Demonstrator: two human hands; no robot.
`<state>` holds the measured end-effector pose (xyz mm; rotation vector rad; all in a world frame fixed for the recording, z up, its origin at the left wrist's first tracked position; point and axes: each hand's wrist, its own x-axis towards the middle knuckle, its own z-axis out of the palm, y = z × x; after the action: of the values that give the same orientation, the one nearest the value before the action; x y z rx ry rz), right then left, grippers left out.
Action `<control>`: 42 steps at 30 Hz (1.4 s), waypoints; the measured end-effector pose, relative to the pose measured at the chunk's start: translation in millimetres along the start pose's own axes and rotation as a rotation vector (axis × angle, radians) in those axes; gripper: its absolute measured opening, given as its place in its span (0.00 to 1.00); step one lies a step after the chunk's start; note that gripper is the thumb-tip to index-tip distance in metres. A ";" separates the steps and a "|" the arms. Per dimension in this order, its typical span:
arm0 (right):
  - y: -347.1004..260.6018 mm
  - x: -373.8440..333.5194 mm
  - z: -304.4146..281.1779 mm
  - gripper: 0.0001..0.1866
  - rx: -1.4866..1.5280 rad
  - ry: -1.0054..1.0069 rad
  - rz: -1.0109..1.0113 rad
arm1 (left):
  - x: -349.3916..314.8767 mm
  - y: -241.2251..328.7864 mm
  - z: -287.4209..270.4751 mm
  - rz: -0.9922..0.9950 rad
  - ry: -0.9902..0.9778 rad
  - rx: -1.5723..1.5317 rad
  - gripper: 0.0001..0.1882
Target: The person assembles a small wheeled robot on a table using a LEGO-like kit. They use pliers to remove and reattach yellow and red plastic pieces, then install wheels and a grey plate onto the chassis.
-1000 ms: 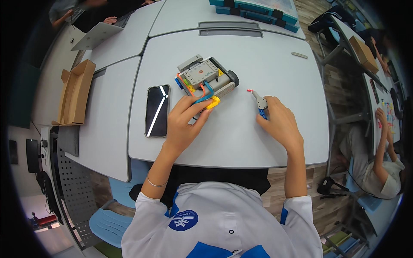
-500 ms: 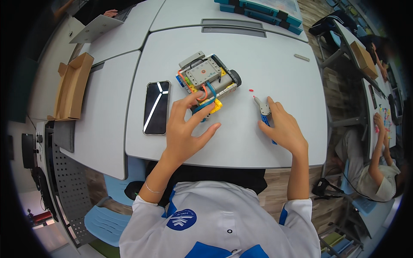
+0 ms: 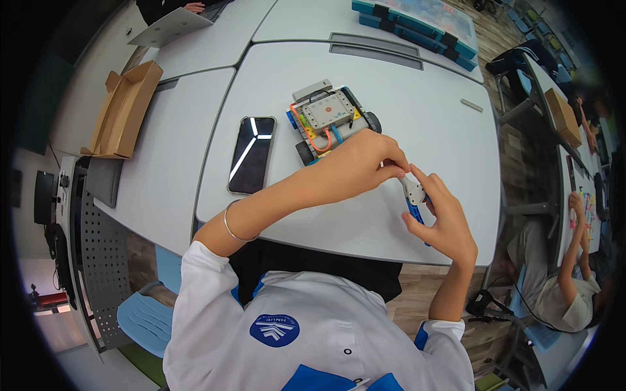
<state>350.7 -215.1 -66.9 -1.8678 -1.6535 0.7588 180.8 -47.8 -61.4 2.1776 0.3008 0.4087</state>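
Within clamped right fingers [image 3: 422, 229], a blue-handled grey tool [image 3: 415, 191], its tip apparently against pinched-together left fingers [image 3: 393, 154].

White shirt [image 3: 293, 365] with short sleeves and blue parts, and a bracelet [image 3: 229, 225] of silver colour on the left forearm.
The cloth of the shirt is plain white, with soft folds. At its near middle there is a bright blue collar [image 3: 319, 381], with pointed ends. On the left side of the chest sits a round blue badge [image 3: 274, 330], which bears white chevron shapes and small white lettering. A front placket [image 3: 340, 335] runs along the middle, with small, dark-rimmed buttons [image 3: 347, 351]. The right sleeve [image 3: 446, 352] carries a blue insert [image 3: 421, 335]. The bracelet is thin and smooth. The left hand [image 3: 372, 156] and the right hand [image 3: 450, 225] are bare.
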 end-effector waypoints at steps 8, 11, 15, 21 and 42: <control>10.7 -8.1 -4.7 0.41 0.077 0.004 0.047 | 20.0 -7.2 -10.1 -0.030 -0.104 -0.120 0.08; 18.7 -11.7 -5.1 0.40 0.131 0.014 0.069 | 33.8 -11.4 -22.7 -0.063 -0.035 -0.016 0.08; 36.2 -15.6 -0.5 0.39 0.127 0.070 0.092 | 46.7 -36.6 -2.1 0.131 0.030 0.452 0.03; 51.0 -14.7 14.5 0.38 0.078 0.138 0.063 | 75.0 -58.9 21.5 0.056 -0.221 0.718 0.02; 51.6 -15.1 30.5 0.36 0.023 0.234 0.122 | -148.8 -68.9 -31.9 -0.727 0.584 1.033 0.37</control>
<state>363.6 -235.2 -123.9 -1.9727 -1.3910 0.5785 27.2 -37.1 -126.1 2.5969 1.9003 0.5145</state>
